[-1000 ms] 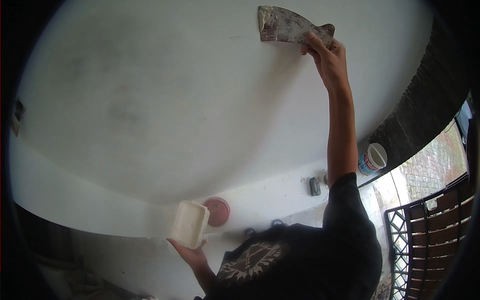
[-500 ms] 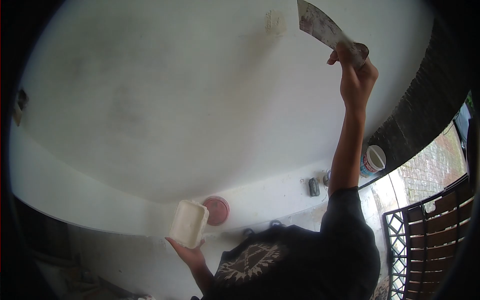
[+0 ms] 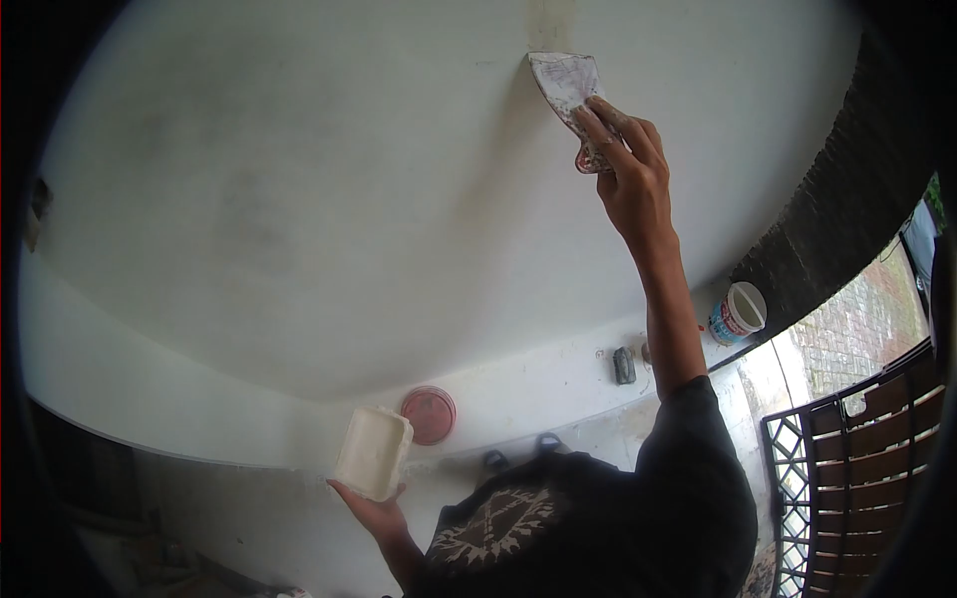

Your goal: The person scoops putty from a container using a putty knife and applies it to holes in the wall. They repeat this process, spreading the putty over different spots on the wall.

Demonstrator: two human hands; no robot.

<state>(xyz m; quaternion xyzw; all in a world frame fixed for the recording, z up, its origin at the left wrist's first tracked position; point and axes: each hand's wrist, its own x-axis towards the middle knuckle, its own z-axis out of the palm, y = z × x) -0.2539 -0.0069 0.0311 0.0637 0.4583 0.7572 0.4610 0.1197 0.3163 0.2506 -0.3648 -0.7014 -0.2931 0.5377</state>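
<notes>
My right hand [image 3: 638,179] is closed around a putty knife [image 3: 566,78], reached out high against the white wall [image 3: 399,179]. The knife's broad blade, smeared with whitish paste, has its edge at the wall just under a damp-looking beige patch [image 3: 551,25]. Low on the left, my left hand [image 3: 384,513] holds up a shallow cream tray [image 3: 374,453] from beneath, fingers at its underside. Pale paste coats the inside of the tray.
A round red lid [image 3: 429,416] lies on the white ledge beside the tray. Further right are a dark block-like object [image 3: 624,366] and a white paint bucket [image 3: 739,314]. A slatted metal gate [image 3: 867,468] stands at the lower right.
My right hand has moved left and turned the putty knife over, bringing its blade to the wall. The rough dab there now shows as a smooth strip. My left hand and tray barely moved.
</notes>
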